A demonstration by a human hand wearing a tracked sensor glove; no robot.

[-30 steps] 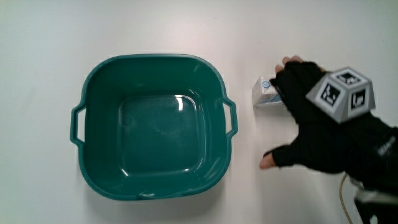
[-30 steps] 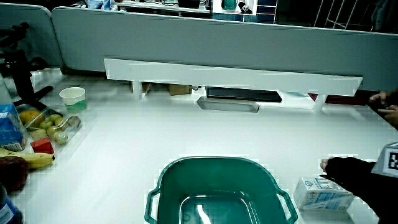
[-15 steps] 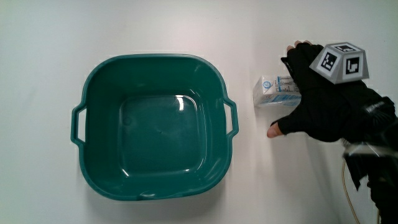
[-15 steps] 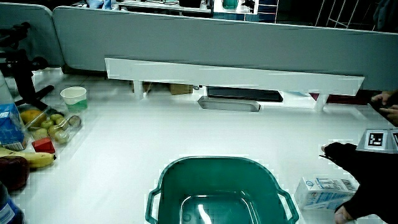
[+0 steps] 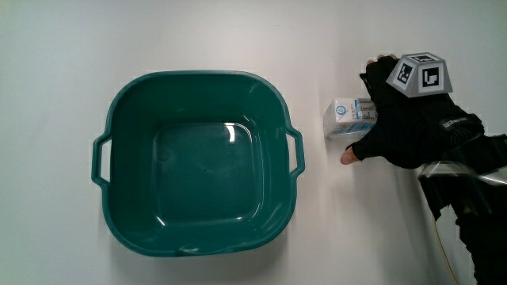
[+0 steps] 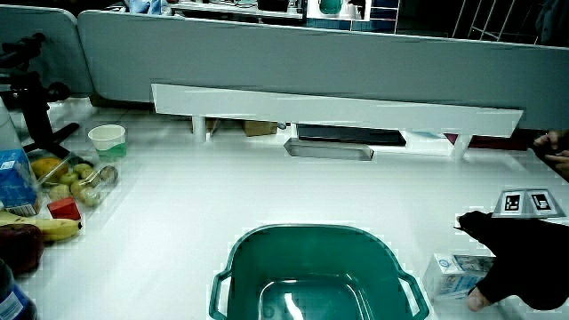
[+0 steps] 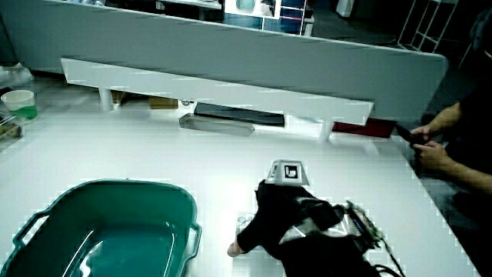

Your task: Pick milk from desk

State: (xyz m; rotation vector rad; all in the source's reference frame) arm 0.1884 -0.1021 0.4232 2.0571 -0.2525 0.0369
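Observation:
A small white and blue milk carton (image 5: 348, 119) lies on its side on the white table, beside the handle of a green basin (image 5: 198, 75). The hand (image 5: 400, 123) lies over the end of the carton farther from the basin. Its fingers drape over the carton's top, and the thumb (image 5: 346, 158) sticks out a little apart from the carton's nearer side. The carton rests on the table. In both side views the hand (image 6: 524, 267) (image 7: 288, 215) hides most of the carton (image 6: 452, 271), next to the basin (image 6: 302, 229) (image 7: 115, 185).
In a side view, a paper cup (image 6: 107, 138), a tub of fruit (image 6: 76, 182), a banana (image 6: 44, 229) and a blue box (image 6: 13, 173) stand at the table's edge, away from the basin. A long white riser (image 6: 333, 108) runs along the low partition.
The hand has moved farther onto the carton. The thumb has drawn in from well nearer the person to close by the carton's side. The carton and basin have not moved.

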